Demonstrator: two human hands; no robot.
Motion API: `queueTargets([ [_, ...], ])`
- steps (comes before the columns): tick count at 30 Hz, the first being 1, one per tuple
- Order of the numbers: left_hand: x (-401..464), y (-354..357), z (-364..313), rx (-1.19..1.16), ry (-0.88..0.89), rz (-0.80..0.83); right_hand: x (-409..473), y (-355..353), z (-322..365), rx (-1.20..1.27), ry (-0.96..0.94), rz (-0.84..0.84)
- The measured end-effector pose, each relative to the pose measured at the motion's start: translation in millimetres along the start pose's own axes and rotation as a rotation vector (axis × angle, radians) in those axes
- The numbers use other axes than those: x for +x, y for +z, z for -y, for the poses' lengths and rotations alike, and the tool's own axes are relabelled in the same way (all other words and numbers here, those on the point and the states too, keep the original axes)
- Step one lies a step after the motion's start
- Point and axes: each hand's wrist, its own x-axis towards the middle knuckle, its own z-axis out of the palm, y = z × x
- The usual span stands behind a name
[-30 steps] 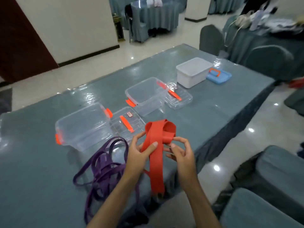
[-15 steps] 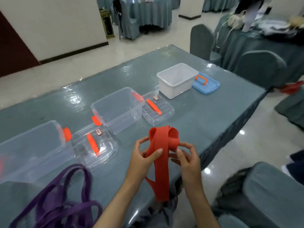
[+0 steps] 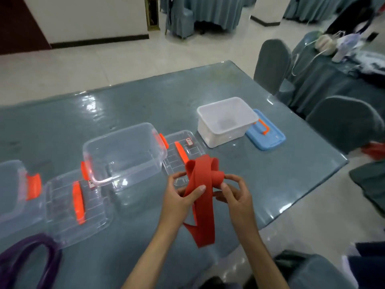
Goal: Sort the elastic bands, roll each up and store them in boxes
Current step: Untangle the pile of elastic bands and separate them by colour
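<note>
Both hands grip the red band (image 3: 203, 184) above the table edge: the left hand (image 3: 179, 202) pins the strap with its thumb, the right hand (image 3: 234, 197) pinches the coil, probably so it cannot unwind. The clear box (image 3: 125, 153) stands open just behind.

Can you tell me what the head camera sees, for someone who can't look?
Two hands, left hand and right hand, roll a red elastic band above a table with open plastic boxes.
</note>
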Motion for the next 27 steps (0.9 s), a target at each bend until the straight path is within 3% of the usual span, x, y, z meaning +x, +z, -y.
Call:
queueTargets([
  [14,80.5,172.8,32.4,0.086,-0.023,-0.115,155.1,-136.8,-5.8,0.034,0.041,0.028],
  [20,109.5,264.3,50.8,0.066,-0.005,-0.209,230.2,-206.9,-7.8,0.034,0.138,0.202],
  [27,149.3,314.8,104.0,0.294,-0.094,-0.317,300.0,-239.1,-60.6,-0.084,0.347,0.446],
])
